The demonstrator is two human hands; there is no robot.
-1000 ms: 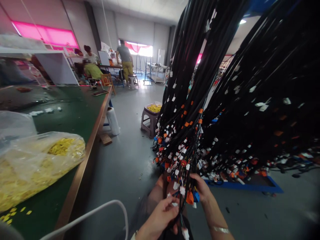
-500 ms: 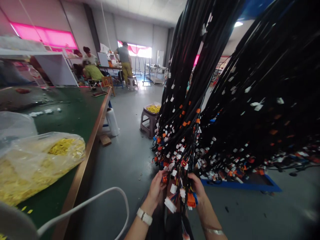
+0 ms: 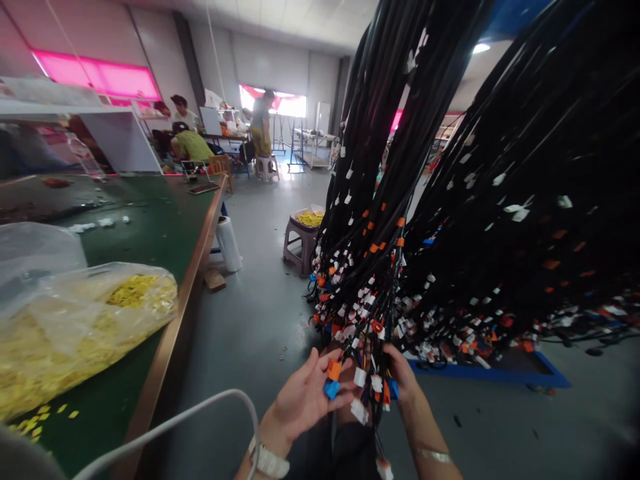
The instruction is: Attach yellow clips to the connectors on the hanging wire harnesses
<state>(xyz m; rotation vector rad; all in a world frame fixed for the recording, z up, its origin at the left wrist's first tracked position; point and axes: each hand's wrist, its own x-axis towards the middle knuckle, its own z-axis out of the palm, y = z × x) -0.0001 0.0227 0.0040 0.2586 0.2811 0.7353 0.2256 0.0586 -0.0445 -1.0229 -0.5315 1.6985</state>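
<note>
Many black cables hang from the upper right to the lower centre. The left hand is spread wide and the right hand curls at their edge, its grip unclear; against the left fingers rest an orange plug and a blue plug, best steadied lightly, without tugging the cables.

The place is a factory workshop, shown by thick hanging bundles of black cables ending in coloured connectors, a green-topped workbench bearing a bag of small yellow pieces, and people at a far table.
</note>
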